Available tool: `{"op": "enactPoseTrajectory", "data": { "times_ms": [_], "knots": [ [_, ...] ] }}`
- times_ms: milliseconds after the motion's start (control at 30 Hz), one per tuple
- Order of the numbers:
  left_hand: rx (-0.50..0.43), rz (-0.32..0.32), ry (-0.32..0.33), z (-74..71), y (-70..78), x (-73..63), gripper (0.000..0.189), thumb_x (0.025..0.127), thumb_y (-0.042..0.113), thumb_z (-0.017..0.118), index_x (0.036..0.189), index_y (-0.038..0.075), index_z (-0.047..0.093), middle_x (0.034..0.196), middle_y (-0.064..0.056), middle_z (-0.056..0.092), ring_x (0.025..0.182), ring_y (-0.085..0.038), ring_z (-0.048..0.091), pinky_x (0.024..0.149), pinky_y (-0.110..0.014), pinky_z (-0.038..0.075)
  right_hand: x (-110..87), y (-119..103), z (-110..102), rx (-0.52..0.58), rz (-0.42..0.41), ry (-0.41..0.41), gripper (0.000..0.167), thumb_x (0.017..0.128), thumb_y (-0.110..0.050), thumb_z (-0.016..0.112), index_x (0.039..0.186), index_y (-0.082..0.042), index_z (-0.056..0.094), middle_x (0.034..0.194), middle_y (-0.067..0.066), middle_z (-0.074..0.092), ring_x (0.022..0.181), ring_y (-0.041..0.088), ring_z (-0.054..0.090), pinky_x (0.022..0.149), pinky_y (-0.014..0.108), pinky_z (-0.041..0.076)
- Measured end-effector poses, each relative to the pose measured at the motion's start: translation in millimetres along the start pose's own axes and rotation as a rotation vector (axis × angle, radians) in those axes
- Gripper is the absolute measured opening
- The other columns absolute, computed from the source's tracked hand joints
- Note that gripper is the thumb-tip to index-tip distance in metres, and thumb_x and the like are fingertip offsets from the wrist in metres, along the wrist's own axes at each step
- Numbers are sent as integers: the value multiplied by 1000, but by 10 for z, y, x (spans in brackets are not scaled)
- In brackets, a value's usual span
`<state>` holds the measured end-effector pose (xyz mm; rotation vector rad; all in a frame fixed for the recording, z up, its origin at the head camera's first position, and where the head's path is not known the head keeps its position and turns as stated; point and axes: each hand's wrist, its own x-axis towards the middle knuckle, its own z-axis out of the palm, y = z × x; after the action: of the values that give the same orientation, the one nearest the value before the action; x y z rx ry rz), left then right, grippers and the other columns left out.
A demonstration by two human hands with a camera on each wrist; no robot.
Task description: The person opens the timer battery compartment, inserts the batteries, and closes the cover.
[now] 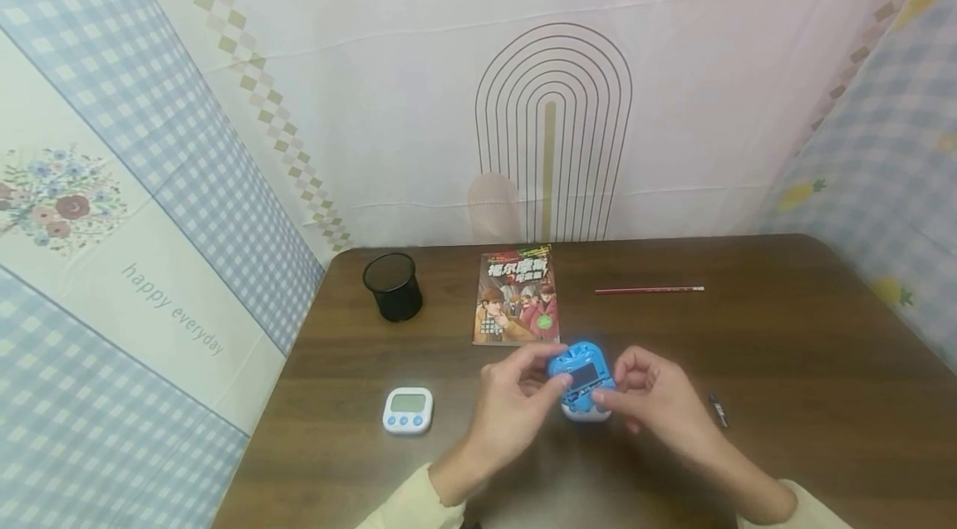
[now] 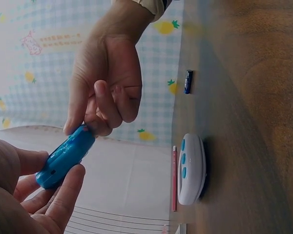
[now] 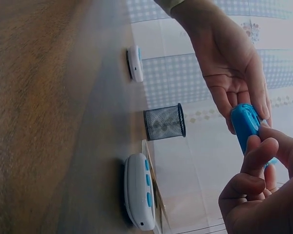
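A small blue timer (image 1: 579,360) with a dark rectangular panel and an open slot is held up over the table, its slotted side facing me. My left hand (image 1: 508,408) grips its left edge between thumb and fingers. At the lower right edge my right hand (image 1: 665,406) pinches it, thumb near the slot and the other fingers curled. Below and partly hidden behind it in the head view is a white timer (image 1: 586,414); its blue buttons show in the left wrist view. A small dark battery (image 1: 718,411) lies right of my right hand.
Another white timer (image 1: 408,421) with a grey screen lies at the left. Behind it stands a black mesh cup (image 1: 399,301). An illustrated book (image 1: 516,305) lies at the back middle, and a red pencil (image 1: 649,291) to its right. Patterned cloth hangs behind the table.
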<state>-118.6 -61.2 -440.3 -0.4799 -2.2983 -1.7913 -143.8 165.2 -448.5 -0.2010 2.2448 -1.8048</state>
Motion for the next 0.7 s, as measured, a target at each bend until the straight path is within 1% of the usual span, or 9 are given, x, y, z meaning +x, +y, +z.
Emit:
{"op": "enactPoseTrajectory", "data": {
  "times_ms": [133,400,567,700],
  "knots": [
    [2,-2,-2,4,9,0,29,97,10,77,126,13,73,109,-8,79,92,-11,75,80,-25,65,-6,4,0,0,11,3,36,88,-18,87,96,-2,56,75,21,68,53,21,58,50,31,51],
    [1,-12,-11,7,10,-5,30,98,11,77,127,14,73,110,-7,79,93,-11,75,81,-26,65,10,-3,1,2,25,9,36,87,-17,87,97,-3,56,72,7,66,53,17,56,50,30,50],
    [4,-6,-12,5,6,-6,30,98,11,77,127,14,73,110,-7,79,94,-12,76,81,-25,65,13,-1,6,1,37,2,37,89,-19,86,102,-2,55,76,7,64,55,18,56,51,30,51],
    [4,-2,-11,7,7,-7,30,98,11,77,127,13,73,110,-8,79,93,-12,76,81,-25,65,10,3,9,22,51,-8,39,92,-19,84,109,-1,54,82,9,67,58,21,59,54,31,55]
  ]
}}
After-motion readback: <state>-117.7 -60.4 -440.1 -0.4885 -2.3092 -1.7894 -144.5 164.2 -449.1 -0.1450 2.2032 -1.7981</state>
